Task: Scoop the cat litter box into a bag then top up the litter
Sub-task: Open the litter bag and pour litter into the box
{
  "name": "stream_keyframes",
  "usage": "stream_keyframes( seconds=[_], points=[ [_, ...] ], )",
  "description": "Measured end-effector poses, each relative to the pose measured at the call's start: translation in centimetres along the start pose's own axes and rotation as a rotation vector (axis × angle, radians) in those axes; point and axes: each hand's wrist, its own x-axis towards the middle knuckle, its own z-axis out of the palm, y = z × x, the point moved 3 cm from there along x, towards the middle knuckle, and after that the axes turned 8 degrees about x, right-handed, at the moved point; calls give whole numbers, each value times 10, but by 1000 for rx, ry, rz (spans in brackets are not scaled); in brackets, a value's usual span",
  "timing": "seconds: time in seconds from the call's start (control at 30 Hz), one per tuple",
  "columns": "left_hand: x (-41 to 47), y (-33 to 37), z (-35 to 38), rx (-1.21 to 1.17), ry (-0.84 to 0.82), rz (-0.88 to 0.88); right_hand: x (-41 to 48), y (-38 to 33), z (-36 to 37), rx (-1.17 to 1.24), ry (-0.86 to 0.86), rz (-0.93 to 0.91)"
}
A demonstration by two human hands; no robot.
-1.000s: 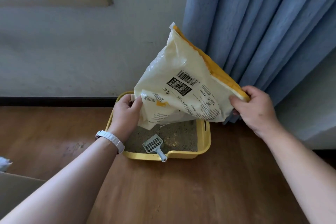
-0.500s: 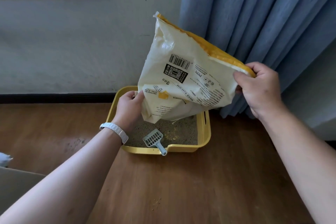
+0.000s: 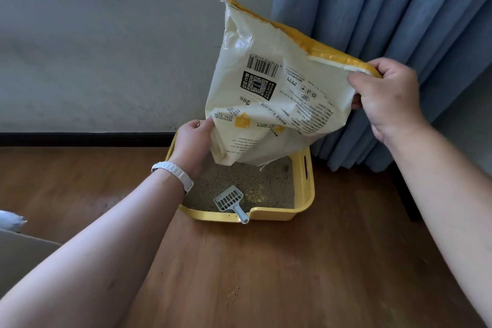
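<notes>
Litter bag [image 3: 279, 93], cream with a yellow edge and its print upside down, hangs tilted over the yellow litter box [image 3: 308, 181], held up by both hands. The left hand [image 3: 194, 141] grasps the bag's lower left edge, thumb on the printed face and the other fingers hidden behind the plastic; a white watch band [image 3: 174, 174] circles that wrist. The right hand [image 3: 388, 98] is higher and out to the right, its fingers [image 3: 383, 66] curled over the yellow upper corner and clenched on it. The bag's lowest end dips just above the far half of the box; whether anything is pouring out cannot be told. The box sits on the wooden floor [image 3: 266, 274], against the wall [image 3: 106, 61] and just beside the blue curtain [image 3: 386, 8]. Grey litter [image 3: 269, 184] covers its bottom. A pale slotted scoop [image 3: 230, 201] lies in the litter at the near side, its handle resting across the near rim. A few grains lie scattered on the floor nearer the camera.
</notes>
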Motion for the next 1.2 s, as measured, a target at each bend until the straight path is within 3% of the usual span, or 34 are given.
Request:
stream_keyframes(
  seconds=[0.47,1.2],
  points=[
    [-1,-19,-6,-131,-9,-133,4,-17,14,77,-45,-39],
    [10,-38,11,-123,-40,-216,2,-21,3,47,-39,-61]
  ],
)
